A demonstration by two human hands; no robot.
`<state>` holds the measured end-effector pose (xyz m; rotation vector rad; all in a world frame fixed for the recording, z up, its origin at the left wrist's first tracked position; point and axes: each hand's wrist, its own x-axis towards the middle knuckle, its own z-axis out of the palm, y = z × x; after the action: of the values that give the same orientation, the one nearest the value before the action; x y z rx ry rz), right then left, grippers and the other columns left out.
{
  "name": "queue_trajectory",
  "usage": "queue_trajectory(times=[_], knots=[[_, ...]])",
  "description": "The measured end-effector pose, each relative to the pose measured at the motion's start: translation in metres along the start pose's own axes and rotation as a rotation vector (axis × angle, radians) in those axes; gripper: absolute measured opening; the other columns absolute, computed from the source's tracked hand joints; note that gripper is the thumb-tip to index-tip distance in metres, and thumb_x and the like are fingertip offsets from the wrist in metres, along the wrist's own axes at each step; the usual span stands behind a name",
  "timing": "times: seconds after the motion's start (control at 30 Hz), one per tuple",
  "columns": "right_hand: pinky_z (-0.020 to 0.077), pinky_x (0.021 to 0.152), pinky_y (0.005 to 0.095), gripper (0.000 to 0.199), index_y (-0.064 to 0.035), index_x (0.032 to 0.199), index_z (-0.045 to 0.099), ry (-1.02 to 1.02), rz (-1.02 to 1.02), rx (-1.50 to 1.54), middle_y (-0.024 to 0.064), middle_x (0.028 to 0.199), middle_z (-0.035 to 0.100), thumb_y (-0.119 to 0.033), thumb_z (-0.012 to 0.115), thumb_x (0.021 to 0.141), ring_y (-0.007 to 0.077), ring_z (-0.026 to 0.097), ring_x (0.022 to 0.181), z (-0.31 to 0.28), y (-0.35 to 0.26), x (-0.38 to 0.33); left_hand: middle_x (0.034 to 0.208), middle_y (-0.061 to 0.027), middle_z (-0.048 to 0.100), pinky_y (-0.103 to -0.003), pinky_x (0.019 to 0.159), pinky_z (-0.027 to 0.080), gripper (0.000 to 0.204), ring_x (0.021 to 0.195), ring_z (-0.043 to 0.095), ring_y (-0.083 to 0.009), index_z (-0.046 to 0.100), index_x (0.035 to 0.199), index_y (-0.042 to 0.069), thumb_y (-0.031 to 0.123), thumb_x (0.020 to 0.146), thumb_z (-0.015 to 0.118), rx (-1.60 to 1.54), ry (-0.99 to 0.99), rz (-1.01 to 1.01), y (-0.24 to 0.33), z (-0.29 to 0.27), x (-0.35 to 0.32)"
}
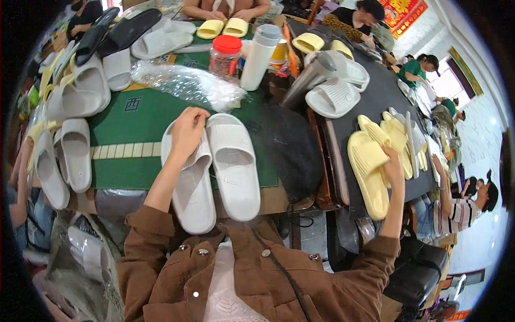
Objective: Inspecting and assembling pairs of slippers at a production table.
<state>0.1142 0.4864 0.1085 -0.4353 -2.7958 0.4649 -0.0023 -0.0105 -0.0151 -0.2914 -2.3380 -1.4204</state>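
Grey slippers [75, 155], far left, set close, presumably to save room. On the green bench [120, 173]: my left grip [188, 133], curled over a strap, pinching or resting, I cannot tell; left pale slipper [195, 201] and right pale slipper [234, 172], side by side, seemingly for matching. Over the dark bench [339, 137]: yellow slipper [366, 180], my right grip [393, 161] clasping its strap edge, likely the handiest hold.

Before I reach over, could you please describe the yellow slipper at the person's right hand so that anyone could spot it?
Find the dark tabletop on the picture's right, then the yellow slippers beside the person's right hand. The wanted slipper has its strap at that hand; within that group, it reaches lowest in the picture.
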Motion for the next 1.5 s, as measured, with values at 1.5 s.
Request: queue_trajectory(times=[1.5], knots=[[0.0418,0.082,0.0335,0.024,0.0041,0.107,0.048,0.208,-0.033,0.202,0.0200,0.102,0.053,-0.003,0.051,0.084,0.0375,0.052,0.093,0.043,0.049,-0.003,0.103,-0.0187,0.049,-0.044,0.084,0.038,0.043,0.101,0.044,-0.0333,0.054,0.116,-0.002,0.021,0.079,0.060,0.678,-0.036,0.199,0.037,-0.009,-0.099]])
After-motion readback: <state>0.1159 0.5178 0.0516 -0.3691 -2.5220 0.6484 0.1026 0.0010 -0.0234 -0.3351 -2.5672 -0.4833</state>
